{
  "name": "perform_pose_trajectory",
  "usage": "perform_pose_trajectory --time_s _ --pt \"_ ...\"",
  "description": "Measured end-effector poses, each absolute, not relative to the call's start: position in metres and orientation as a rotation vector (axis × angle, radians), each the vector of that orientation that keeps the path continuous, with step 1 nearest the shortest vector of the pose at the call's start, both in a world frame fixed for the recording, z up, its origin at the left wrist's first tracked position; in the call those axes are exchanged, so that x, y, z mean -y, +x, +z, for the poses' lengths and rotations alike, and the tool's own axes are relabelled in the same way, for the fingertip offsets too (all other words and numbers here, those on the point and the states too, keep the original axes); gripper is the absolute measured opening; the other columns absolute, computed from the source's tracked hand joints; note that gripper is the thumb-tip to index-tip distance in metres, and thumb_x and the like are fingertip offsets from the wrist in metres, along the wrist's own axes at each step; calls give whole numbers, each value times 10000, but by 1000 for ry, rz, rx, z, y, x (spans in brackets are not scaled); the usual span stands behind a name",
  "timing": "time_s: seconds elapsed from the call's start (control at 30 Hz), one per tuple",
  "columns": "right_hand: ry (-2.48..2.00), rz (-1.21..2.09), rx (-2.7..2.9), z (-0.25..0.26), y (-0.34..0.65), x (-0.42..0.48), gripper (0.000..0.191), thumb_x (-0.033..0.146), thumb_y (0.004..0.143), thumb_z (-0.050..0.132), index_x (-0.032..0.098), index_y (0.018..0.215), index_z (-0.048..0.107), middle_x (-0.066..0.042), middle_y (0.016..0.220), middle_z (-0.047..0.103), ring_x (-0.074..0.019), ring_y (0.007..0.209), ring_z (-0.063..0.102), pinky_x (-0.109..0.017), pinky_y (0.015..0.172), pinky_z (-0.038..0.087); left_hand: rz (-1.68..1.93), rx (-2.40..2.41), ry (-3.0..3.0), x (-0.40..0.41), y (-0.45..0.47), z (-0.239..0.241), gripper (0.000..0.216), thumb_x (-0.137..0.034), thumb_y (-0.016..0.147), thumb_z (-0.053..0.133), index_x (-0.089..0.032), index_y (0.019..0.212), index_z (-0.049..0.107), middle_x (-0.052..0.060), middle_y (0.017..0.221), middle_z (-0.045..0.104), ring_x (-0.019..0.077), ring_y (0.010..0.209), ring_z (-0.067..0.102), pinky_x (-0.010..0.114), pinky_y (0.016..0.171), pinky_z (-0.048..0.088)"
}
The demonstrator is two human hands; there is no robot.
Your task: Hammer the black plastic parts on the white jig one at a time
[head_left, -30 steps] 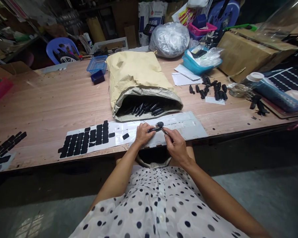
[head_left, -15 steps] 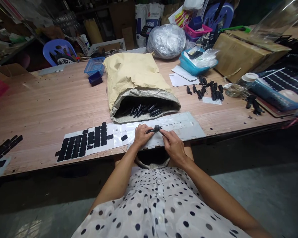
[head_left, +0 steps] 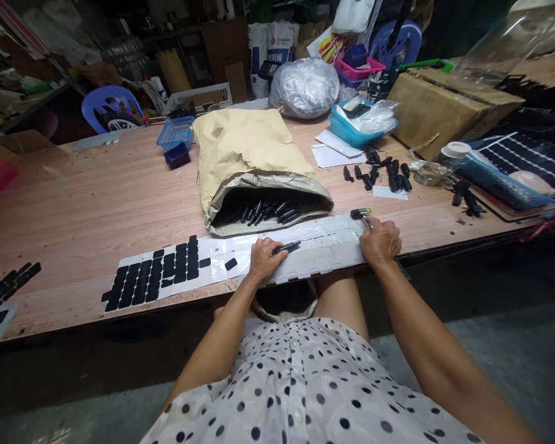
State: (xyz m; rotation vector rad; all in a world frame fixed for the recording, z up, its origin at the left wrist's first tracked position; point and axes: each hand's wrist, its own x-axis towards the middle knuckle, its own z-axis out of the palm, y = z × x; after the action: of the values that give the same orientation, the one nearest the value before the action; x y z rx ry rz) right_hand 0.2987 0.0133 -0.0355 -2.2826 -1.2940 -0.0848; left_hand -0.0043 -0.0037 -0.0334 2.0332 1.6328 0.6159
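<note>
My left hand (head_left: 264, 258) rests on the white backing sheet (head_left: 324, 246) at the table's front edge, its fingers closed on a slim black pen-like part (head_left: 287, 247). Off to the right, my right hand (head_left: 380, 241) grips a small tool (head_left: 361, 214) with a black head and a metal shaft, its head over the sheet's right end. Rows of black rectangular stickers (head_left: 157, 275) cover the left part of the sheet. Behind it lies an open tan sack (head_left: 250, 154) holding several black parts (head_left: 266, 211).
A pile of black parts (head_left: 388, 172) lies at the right, by white papers (head_left: 335, 148) and a blue tray (head_left: 356, 126). A cardboard box (head_left: 439, 105), a clear bag (head_left: 305, 86), blue baskets (head_left: 176, 132) and more sticker sheets (head_left: 0, 296) ring the wooden table (head_left: 83, 203).
My right hand has left the part and swung right to the sheet's end, carrying the small tool. My left hand keeps the black part, lowered onto the sheet.
</note>
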Motion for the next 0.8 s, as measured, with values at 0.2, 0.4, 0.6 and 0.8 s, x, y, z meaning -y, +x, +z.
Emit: perform_pose_trajectory --time_s 0.2,0.4,0.6,0.8 --pt "-2300 -201 1303 -47 290 -12 380 154 892 532 207 1197 753 -139 1034 593 -260 926 493 -340 708 290 600 -1583 2046 3 -10 -32 188 -360 965 638 -278 1019 798 36 959 695 239 982 570 404 934 462" --pt "-2279 -258 1311 -51 291 -14 351 173 888 542 194 1173 745 -137 1002 581 -270 928 498 -343 698 270 635 -1258 2332 47 -17 -32 181 -371 933 684 -270 1039 790 74 1215 703 271 1149 593 448 1033 460" --pt "-2293 -220 1324 -48 290 -13 361 175 901 531 193 1196 738 -139 1028 585 -258 907 489 -344 698 263 577 -1198 2564 104 -14 -62 140 -335 909 711 -258 1011 769 80 1549 557 324 1411 484 507 1167 410" --pt "-2317 -182 1335 -45 289 -11 362 172 913 522 197 1203 738 -133 1035 590 -245 887 485 -341 692 235 614 -1313 2572 116 -1 -74 198 -284 831 774 -263 1027 750 89 1565 549 342 1448 469 544 1180 409"
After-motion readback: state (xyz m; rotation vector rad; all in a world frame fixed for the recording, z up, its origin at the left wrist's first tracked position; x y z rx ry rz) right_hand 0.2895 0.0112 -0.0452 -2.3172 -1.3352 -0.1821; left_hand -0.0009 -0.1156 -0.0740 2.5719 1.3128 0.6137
